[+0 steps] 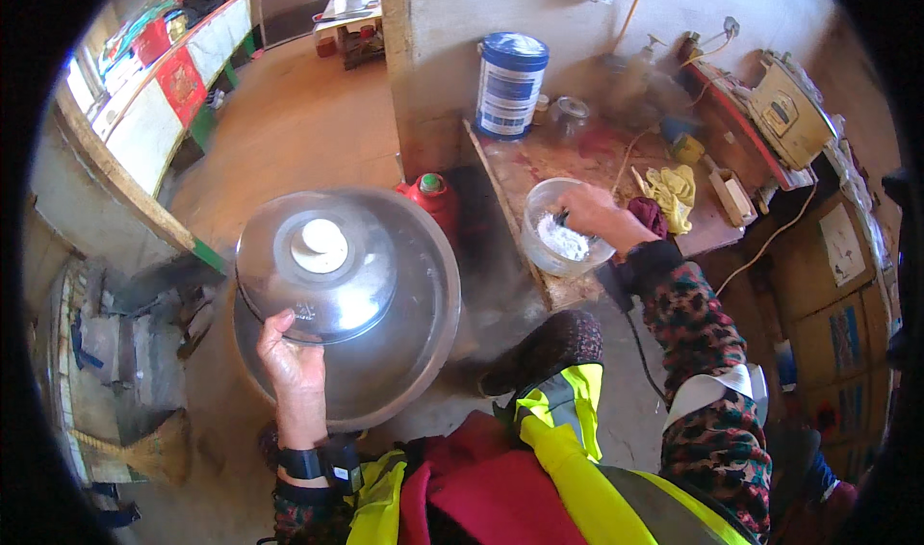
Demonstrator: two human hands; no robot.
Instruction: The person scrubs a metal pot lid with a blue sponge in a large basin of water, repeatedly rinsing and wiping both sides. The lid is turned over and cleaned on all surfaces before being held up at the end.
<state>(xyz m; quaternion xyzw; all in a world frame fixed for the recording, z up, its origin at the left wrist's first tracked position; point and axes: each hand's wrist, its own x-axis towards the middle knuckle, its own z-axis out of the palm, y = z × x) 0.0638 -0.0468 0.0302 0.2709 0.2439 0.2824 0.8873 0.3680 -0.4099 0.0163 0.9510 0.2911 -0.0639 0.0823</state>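
Note:
My left hand (292, 350) grips the near rim of a shiny metal lid (354, 296), its thumb on top. A pale round knob (320, 247) stands on the lid. Under the lid is a wide metal basin (426, 357); whether they touch cannot be told. My right hand (593, 215) reaches into a translucent plastic tub (538, 252) holding white powder (563, 240). Its fingers are bent around something dark, perhaps a utensil, mostly hidden. The tub sits at the near left corner of a low wooden table (516, 177).
A red jug with a green cap (431, 184) stands behind the basin. On the table are a blue and white bucket (511, 86), a glass jar (570, 112), a yellow cloth (670, 195) and a dark red cloth (647, 216). A cable (646, 357) hangs near my right sleeve.

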